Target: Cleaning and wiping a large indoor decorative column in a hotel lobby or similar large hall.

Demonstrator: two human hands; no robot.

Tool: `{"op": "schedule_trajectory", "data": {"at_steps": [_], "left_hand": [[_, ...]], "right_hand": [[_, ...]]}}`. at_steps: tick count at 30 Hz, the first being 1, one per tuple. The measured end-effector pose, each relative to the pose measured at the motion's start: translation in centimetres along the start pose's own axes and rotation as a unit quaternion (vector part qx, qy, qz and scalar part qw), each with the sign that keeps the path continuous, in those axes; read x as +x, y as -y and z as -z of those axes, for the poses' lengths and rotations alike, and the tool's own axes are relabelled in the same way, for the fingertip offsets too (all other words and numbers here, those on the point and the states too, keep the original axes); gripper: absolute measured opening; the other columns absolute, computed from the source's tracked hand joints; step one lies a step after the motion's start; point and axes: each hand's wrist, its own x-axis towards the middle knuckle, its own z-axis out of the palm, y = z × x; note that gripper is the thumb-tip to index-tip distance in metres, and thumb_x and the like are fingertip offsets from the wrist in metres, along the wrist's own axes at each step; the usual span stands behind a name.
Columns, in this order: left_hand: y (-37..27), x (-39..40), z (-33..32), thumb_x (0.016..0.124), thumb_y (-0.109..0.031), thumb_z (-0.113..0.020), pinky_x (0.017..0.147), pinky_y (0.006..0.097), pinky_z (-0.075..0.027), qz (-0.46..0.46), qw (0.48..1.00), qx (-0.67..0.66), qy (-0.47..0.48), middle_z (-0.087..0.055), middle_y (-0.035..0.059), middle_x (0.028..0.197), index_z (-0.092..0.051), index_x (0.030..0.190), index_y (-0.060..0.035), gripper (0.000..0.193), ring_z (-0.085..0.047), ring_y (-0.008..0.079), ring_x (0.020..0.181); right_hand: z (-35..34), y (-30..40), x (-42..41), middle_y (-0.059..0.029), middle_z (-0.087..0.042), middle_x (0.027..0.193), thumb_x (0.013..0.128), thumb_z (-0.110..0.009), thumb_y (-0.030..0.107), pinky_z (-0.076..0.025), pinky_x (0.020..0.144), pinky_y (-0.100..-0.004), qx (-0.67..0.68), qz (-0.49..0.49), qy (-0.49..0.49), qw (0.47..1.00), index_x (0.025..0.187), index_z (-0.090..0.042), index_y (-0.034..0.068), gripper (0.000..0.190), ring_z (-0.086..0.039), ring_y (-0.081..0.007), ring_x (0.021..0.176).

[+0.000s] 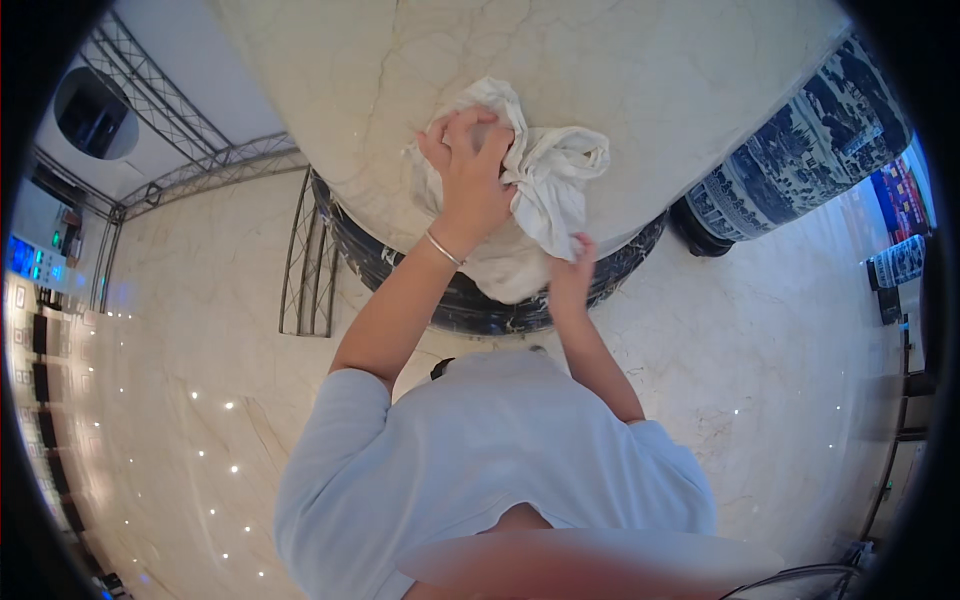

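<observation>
A crumpled white cloth (551,187) lies bunched on a pale, marble-patterned surface (330,82) before me. My left hand (472,169), with a bangle at the wrist, grips the cloth's upper left part, fingers bent into its folds. Lower and to the right, my right hand (574,274) pinches the cloth's lower edge between thumb and fingers. Part of the cloth hangs over the near side of the surface, above a dark, curved base (495,316) with light streaks.
A tall blue-and-white patterned vase (802,142) on a dark stand is at the right, near a lit screen. Metal truss (307,262) stands at the left. Glossy marble-look floor (217,300) surrounds the base. A round opening or mirror (96,112) shows at upper left.
</observation>
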Motion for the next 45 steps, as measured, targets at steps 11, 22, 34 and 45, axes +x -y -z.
{"op": "schedule_trajectory", "data": {"at_steps": [11,22,34,45], "left_hand": [[0.0,0.1,1.0,0.059,0.000,-0.060,0.080,0.0339,-0.039,0.013,0.992,-0.124,0.001,-0.053,0.0103,0.097,-0.052,0.089,-0.0042,0.032,-0.047,0.0292,0.091],[-2.3,2.9,3.2,0.074,0.002,-0.049,0.096,0.0377,-0.027,0.087,0.957,-0.275,-0.029,-0.035,0.0222,0.118,-0.034,0.114,0.0019,0.043,-0.033,0.0312,0.115],[5.7,-7.3,-1.4,0.077,-0.020,-0.055,0.101,0.0482,-0.015,-0.083,0.988,-0.057,-0.120,-0.003,0.0223,0.133,-0.019,0.125,-0.0099,0.061,-0.014,0.0379,0.124],[5.3,-12.4,-4.6,0.076,-0.022,-0.054,0.101,0.0517,-0.011,-0.050,0.992,-0.042,-0.105,0.003,0.0254,0.134,-0.013,0.128,-0.0138,0.067,-0.002,0.0401,0.127]], "right_hand": [[-4.2,11.6,5.0,-0.0225,-0.023,0.135,0.080,-0.053,0.033,-0.007,0.103,-0.0520,-0.303,0.488,0.098,0.813,0.118,-0.045,0.006,0.047,-0.011,-0.0330,0.130],[-13.4,14.5,8.5,-0.0147,-0.033,0.129,0.074,-0.055,0.032,-0.004,0.095,-0.0625,-0.332,0.701,-0.061,0.628,0.095,-0.063,0.030,0.023,-0.014,-0.0489,0.120],[-16.2,5.5,7.0,0.0017,-0.044,0.122,0.065,-0.053,0.038,-0.011,0.086,-0.0635,-0.430,0.705,-0.023,0.563,0.090,-0.058,0.030,0.027,-0.018,-0.0440,0.120],[-12.5,1.5,7.2,0.0067,-0.044,0.127,0.070,-0.048,0.039,-0.007,0.095,-0.0617,-0.428,0.730,0.004,0.534,0.101,-0.058,0.029,0.034,-0.015,-0.0367,0.129]]}}
